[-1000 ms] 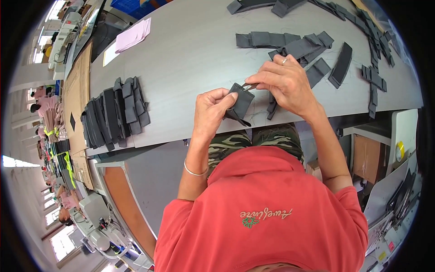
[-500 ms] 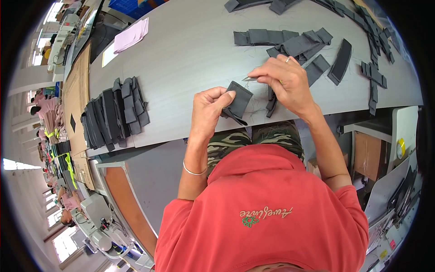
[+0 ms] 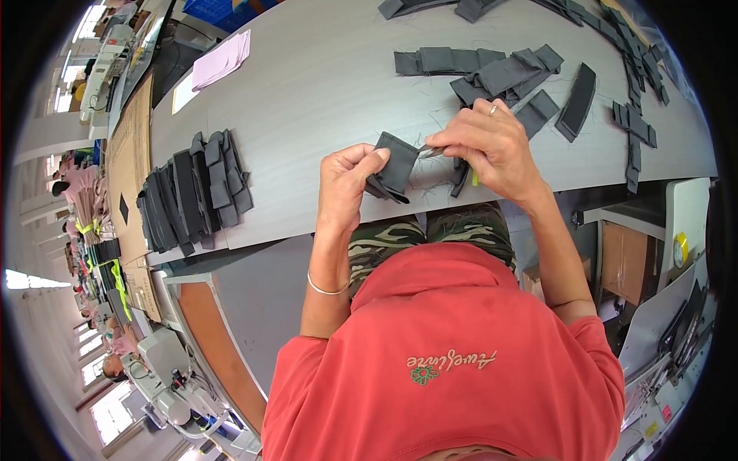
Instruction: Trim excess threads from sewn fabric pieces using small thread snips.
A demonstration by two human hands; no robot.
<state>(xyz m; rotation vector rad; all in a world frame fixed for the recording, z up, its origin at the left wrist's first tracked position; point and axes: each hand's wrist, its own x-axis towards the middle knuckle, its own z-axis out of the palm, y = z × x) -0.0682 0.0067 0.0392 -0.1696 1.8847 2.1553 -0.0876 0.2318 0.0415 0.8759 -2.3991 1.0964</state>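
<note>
1. Fabric piece (image 3: 396,164), dark grey and folded, is hanging between the two hands over the near side of the bench (image 3: 323,92); a line of stitching is showing along its far edge, and whether its lower end is touching the surface I cannot tell
2. Left hand (image 3: 344,180) is pinching the cloth by its left side, thumb lying on top and fingers tucked underneath, closed narrowly on the layers
3. Right hand (image 3: 496,150) is holding a small pointed tool (image 3: 432,151), fingers drawn together around it; the tip is sitting right by the cloth's right edge, too fine to tell whether it is touching fabric or a thread
4. By its look, the cloth is seeming light and pliable, stiffer where folds and seams are doubling it, neither slippery nor fragile, though a loose flap could be buckling under a pull
5. The surest hold is seeming to be a flat thumb pinch through all the layers near the stitching, with skin staying clear of the point
6. Loose threads (image 3: 437,184) are lying beneath the hands, a heap of grey strips (image 3: 511,75) is lying beyond the right one, and a row of similar strips (image 3: 187,188) is resting well apart to the left
</note>
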